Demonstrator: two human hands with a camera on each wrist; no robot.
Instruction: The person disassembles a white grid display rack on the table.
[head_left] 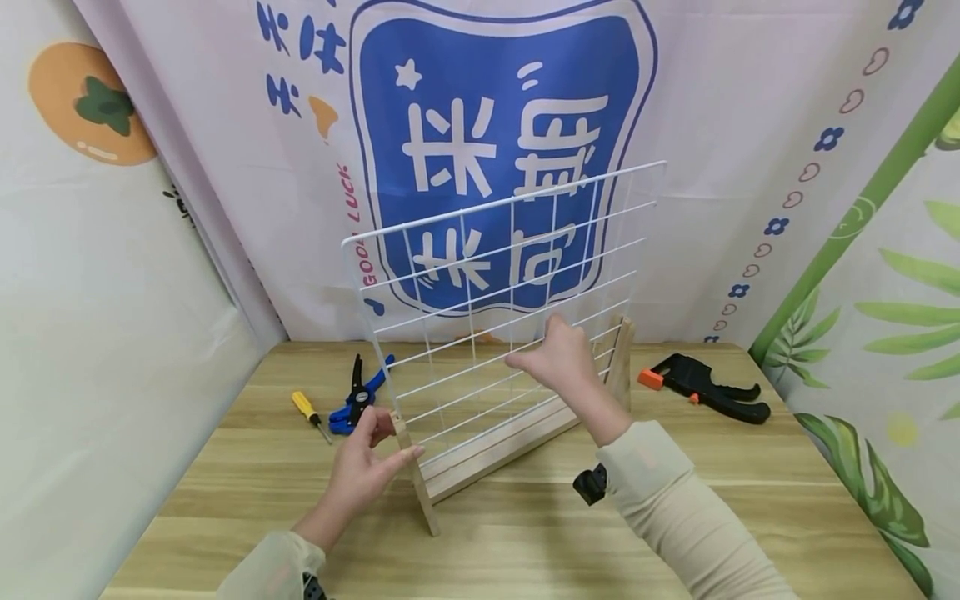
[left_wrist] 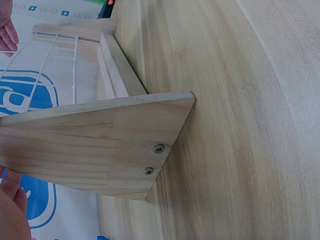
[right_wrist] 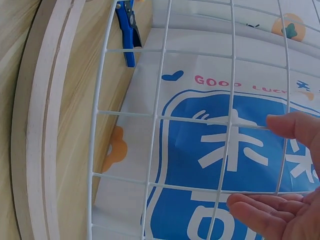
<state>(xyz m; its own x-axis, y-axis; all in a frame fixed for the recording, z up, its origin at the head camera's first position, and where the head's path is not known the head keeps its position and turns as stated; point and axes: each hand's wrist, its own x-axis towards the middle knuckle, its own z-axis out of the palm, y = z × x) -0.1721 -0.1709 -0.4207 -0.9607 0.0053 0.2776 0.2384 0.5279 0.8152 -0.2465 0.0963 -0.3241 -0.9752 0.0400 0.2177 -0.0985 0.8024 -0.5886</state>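
Left fingers [head_left: 375,422] grip the wooden end panel [left_wrist: 95,155], tips hidden; right fingers [head_left: 557,332] spread at the grid [head_left: 512,285].

A white wire grid [head_left: 512,287] of rectangular openings stands upright in the middle of the frame, its top edge slanting up toward the right. Its lower part lies between the two side boards of a pale wooden stand [head_left: 498,450], whose low grooved base runs across the table below the centre; whether the bottom wire sits in the groove is unclear. In the left wrist view, two screws [left_wrist: 158,148] show in one side board, right of centre.
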